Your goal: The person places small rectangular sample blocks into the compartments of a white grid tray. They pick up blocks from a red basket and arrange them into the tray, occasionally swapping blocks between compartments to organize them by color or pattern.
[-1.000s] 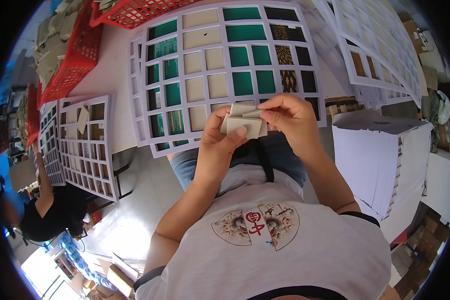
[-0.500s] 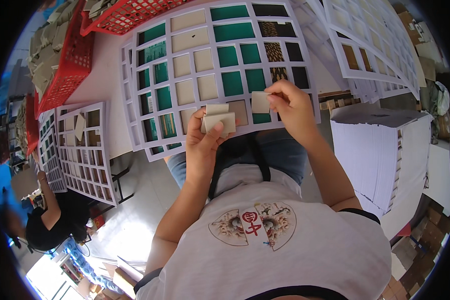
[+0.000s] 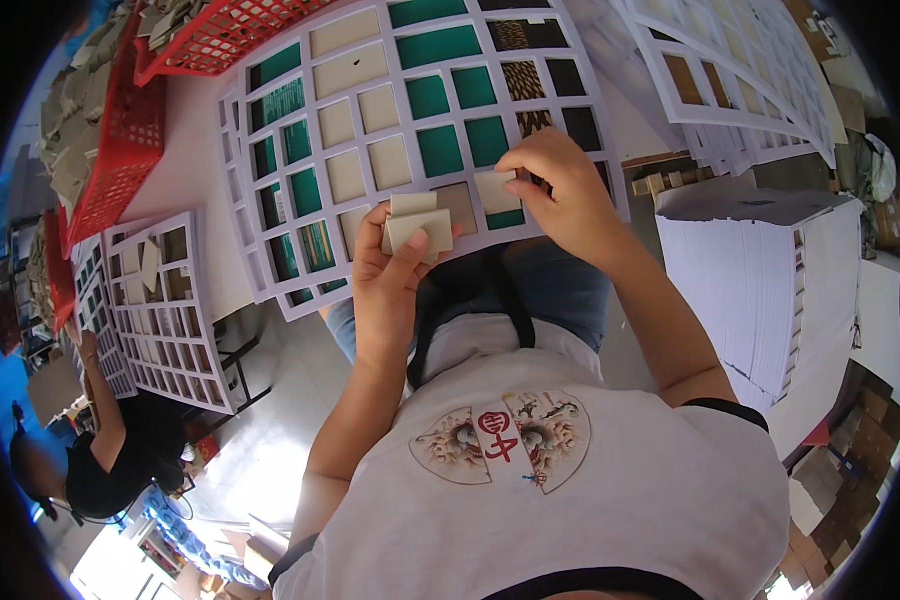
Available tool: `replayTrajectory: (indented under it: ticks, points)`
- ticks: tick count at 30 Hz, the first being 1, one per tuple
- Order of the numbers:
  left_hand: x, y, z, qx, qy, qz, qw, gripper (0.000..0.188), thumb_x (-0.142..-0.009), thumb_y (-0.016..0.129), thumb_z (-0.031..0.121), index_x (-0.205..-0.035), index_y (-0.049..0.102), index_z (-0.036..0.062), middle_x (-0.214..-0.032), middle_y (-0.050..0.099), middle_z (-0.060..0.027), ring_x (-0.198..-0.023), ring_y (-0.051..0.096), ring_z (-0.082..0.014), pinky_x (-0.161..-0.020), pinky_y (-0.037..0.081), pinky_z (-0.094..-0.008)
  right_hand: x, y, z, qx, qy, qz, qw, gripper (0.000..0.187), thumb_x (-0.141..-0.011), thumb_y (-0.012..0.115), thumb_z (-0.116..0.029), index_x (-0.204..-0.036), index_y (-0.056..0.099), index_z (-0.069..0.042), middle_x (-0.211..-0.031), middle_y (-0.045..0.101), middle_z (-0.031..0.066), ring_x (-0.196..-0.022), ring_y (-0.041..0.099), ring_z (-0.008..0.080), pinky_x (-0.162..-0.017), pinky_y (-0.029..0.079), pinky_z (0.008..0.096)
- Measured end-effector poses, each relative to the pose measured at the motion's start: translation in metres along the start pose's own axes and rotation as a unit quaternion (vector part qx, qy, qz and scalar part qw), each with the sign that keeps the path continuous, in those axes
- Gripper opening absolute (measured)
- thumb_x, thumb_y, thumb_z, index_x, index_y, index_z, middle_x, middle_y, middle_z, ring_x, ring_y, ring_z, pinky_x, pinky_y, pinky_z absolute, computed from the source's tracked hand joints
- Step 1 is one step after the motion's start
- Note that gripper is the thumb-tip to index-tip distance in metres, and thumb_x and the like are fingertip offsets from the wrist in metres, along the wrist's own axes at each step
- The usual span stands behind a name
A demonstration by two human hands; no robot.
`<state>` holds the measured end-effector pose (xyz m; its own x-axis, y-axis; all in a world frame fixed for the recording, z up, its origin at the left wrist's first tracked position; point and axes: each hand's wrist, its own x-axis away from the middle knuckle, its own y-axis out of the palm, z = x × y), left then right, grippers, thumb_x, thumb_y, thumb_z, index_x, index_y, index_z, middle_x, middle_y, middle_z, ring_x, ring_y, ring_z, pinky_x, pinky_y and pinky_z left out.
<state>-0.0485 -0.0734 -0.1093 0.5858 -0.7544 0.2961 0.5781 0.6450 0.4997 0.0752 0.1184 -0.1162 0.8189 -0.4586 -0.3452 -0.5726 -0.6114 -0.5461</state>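
Note:
In front of me lies a white grid panel [image 3: 406, 133] with rows of square and oblong openings. Some openings show beige board, others green, black or patterned surfaces beneath. My left hand [image 3: 388, 285], at the panel's near edge, grips a small stack of beige cardboard squares [image 3: 420, 230], thumb on top. With thumb and fingertips, my right hand [image 3: 555, 180] pinches the edge of one beige cardboard square [image 3: 496, 190]. That square lies over a near-row opening, and a green strip shows along its lower side. Whether it sits fully inside the opening I cannot tell.
Red plastic baskets [image 3: 120, 165] heaped with beige pieces stand at the left and far side. More white grid panels [image 3: 165, 310] lean at the left, and others [image 3: 735, 85] are stacked at far right. A tall white stack [image 3: 735, 290] stands right. Another person [image 3: 115, 440] works at left.
The whole view has shifted slightly, so the panel and hands appear further left and up. Both hands keep their holds, and the right hand's square stays over the same opening.

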Motion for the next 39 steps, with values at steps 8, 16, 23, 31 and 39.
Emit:
replayTrajectory:
  ticks: [8,16,23,31,39]
  points:
    - [-0.002,0.004,0.002,-0.045,-0.021,0.019,0.999,0.038,-0.093,0.065,0.01,-0.126,0.047,0.0049,-0.113,0.065,-0.0105,-0.097,0.069,-0.0237,-0.077,0.056,-0.0282,0.006,-0.015,-0.006,0.196,-0.108,-0.063,0.973,0.022,-0.08,0.066,0.002,-0.101,0.068,-0.004,-0.11,0.057,0.0093,-0.099,0.052,0.0282,-0.082,0.044,0.0363]
    - [-0.014,0.033,-0.004,-0.224,-0.082,-0.123,0.963,0.035,-0.085,0.073,0.007,-0.115,0.054,0.0045,-0.096,0.066,-0.0045,-0.078,0.064,-0.0103,-0.065,0.05,-0.0225,0.014,-0.03,-0.026,-0.189,0.184,-0.101,0.959,0.018,-0.087,0.067,-0.005,-0.105,0.067,-0.004,-0.103,0.063,0.0036,-0.093,0.057,0.0125,-0.081,0.047,0.0268]
    - [-0.032,0.059,-0.006,-0.2,-0.059,-0.12,0.971,0.025,-0.09,0.068,0.009,-0.111,0.055,0.0073,-0.09,0.065,-0.0039,-0.082,0.069,-0.0135,-0.059,0.047,-0.0209,0.01,-0.046,-0.027,-0.108,0.218,0.073,0.967,0.015,-0.087,0.062,0.001,-0.101,0.066,-0.003,-0.09,0.066,0.0066,-0.077,0.062,0.0124,-0.072,0.049,0.0256]
    - [-0.048,0.053,-0.001,-0.217,0.048,-0.07,0.972,0.034,-0.096,0.056,0.006,-0.127,0.041,0.0048,-0.099,0.061,-0.0109,-0.091,0.068,-0.0216,-0.07,0.052,-0.0283,0.019,-0.076,0.026,0.063,0.15,0.092,0.982,0.018,-0.086,0.057,0.006,-0.102,0.064,0.0,-0.093,0.064,0.009,-0.084,0.061,0.0194,-0.076,0.048,0.0284]
    - [-0.048,0.079,-0.015,-0.21,0.051,-0.1,0.971,0.038,-0.093,0.059,-0.001,-0.127,0.042,0.0061,-0.105,0.057,-0.01,-0.094,0.066,-0.0205,-0.08,0.056,-0.0301,0.029,-0.08,0.03,0.041,0.13,0.033,0.99,0.019,-0.085,0.06,0.005,-0.101,0.068,-0.001,-0.089,0.06,0.0095,-0.083,0.06,0.022,-0.073,0.047,0.029]
